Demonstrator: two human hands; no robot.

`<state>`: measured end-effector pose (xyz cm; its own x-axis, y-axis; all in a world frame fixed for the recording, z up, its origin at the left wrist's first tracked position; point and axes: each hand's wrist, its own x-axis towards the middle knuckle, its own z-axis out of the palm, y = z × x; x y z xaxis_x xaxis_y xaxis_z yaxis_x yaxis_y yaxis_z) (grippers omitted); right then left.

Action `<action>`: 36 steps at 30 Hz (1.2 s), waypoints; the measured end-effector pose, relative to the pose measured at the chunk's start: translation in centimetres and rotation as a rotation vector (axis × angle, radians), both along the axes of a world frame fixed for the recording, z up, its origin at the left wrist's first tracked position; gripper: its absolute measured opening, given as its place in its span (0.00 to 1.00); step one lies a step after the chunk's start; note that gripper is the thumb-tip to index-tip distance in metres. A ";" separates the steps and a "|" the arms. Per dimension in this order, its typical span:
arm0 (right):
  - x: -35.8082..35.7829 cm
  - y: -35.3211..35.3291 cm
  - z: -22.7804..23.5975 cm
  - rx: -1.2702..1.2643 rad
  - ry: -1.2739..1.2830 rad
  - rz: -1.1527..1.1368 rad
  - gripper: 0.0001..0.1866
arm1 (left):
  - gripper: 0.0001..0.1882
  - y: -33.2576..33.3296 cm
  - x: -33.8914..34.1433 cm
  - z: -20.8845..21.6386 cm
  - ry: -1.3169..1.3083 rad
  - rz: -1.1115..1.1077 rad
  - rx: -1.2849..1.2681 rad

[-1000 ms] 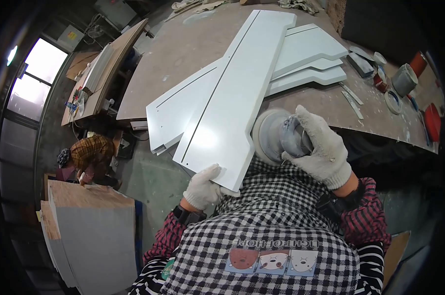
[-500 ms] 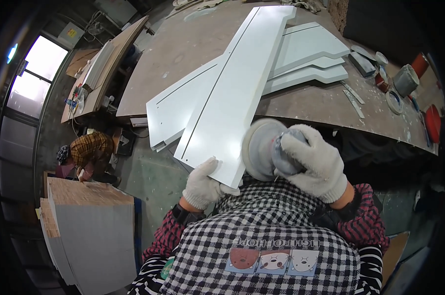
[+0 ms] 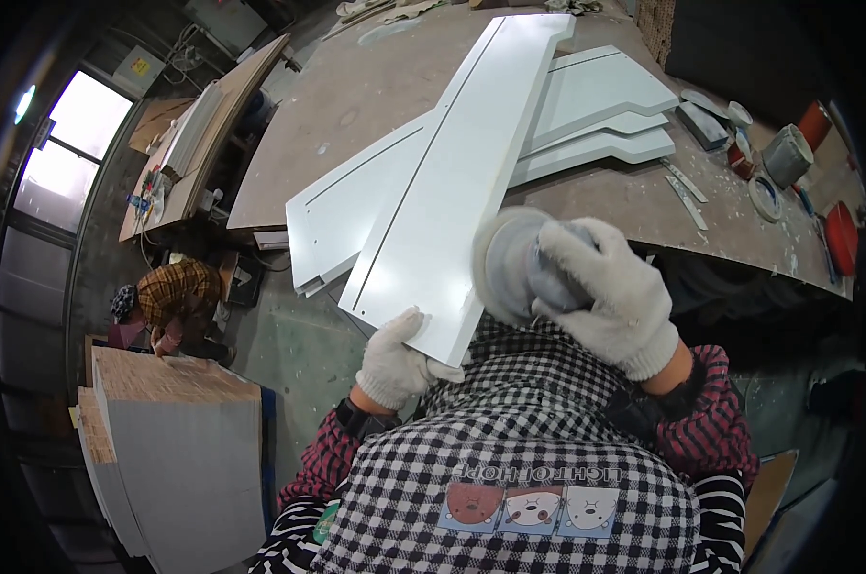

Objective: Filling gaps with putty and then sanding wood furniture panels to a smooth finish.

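A long white panel (image 3: 443,182) with a dark groove lies slantwise over other white panels, its near end jutting past the table edge toward me. My left hand (image 3: 399,362), in a white knitted glove, grips that near end, thumb on top and fingers beneath. My right hand (image 3: 624,297), gloved too, is wrapped round a grey round-headed sander (image 3: 529,268). The sander is tilted, its pale disc against the panel's right edge. Beneath the long panel, one grooved white panel (image 3: 347,206) shows at left and several notched white panels (image 3: 600,100) at right.
The brown worktable (image 3: 356,86) carries a tape roll (image 3: 766,197), a grey can (image 3: 790,156), a red bowl (image 3: 843,239) and flat scraper strips (image 3: 687,196) at right. To the left, a person (image 3: 179,297) bends beside a tall stack of boards (image 3: 179,430).
My right hand and the sander have moved slightly up along the panel's right edge, away from me. My left hand keeps its hold on the panel.
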<state>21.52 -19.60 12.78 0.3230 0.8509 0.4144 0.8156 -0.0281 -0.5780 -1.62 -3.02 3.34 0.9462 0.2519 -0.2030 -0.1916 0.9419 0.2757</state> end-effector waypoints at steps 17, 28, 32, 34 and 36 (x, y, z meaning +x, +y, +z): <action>2.0 -1.5 -2.5 0.125 -0.009 -0.064 0.52 | 0.33 -0.2 0.4 -0.2 -0.062 0.011 0.058; -0.6 -1.6 -0.7 0.020 0.061 0.137 0.34 | 0.31 -0.3 0.0 0.0 0.008 -0.013 0.026; 0.0 -0.8 -2.4 0.145 0.042 0.008 0.42 | 0.30 -0.2 -1.0 -0.8 0.112 -0.070 0.051; 0.8 -1.0 -2.9 0.162 0.038 -0.073 0.44 | 0.31 0.1 -1.9 -0.8 0.042 -0.103 0.059; 1.4 -1.3 -3.2 0.181 0.042 -0.111 0.44 | 0.31 0.3 -2.8 -0.4 -0.056 -0.121 0.020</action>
